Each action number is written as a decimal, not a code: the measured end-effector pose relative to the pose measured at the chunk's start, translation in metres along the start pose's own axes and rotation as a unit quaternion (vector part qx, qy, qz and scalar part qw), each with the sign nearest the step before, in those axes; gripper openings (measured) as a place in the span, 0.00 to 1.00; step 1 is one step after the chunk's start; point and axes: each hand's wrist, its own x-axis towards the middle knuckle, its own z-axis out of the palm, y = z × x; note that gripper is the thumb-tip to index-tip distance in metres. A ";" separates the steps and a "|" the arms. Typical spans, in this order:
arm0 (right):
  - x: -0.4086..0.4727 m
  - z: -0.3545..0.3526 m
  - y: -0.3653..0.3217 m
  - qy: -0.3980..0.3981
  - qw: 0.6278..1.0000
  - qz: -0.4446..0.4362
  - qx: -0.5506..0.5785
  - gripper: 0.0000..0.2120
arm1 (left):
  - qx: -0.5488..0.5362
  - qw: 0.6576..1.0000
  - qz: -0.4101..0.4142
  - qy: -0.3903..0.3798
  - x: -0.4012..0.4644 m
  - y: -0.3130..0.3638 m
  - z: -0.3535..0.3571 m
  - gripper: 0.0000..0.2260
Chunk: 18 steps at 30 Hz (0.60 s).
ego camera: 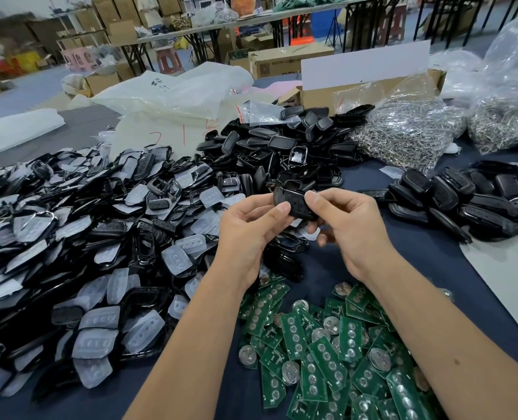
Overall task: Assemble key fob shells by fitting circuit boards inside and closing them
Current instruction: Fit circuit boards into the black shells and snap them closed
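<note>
Two hands (253, 225) (347, 225) — black, closed fob shell (295, 203)

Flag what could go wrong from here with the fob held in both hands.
1. The fob is only pinched by the fingertips of the left hand and right hand; squeezing it closed could make it slip into the shells below.
2. A dropped fob could get lost among the boards and similar black parts.

Red handwritten "21" (roughly drawn) marks the white plastic bag (160, 128).
</note>
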 end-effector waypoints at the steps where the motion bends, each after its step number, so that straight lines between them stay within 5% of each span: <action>1: 0.000 0.000 0.001 0.003 1.000 -0.005 -0.003 0.09 | -0.001 1.000 0.000 0.002 0.000 0.000 0.001 0.09; 9: 0.002 -0.003 0.006 -0.013 1.000 0.006 -0.026 0.11 | 0.007 1.000 -0.013 0.010 -0.001 0.002 0.004 0.07; 12: 0.000 -0.003 0.007 -0.017 0.994 -0.035 -0.102 0.02 | 0.030 0.999 -0.011 0.039 0.000 0.001 0.003 0.05; 18: -0.002 -0.006 0.002 -0.088 0.963 -0.094 -0.237 0.21 | 0.115 0.992 -0.024 0.051 0.000 0.004 -0.003 0.05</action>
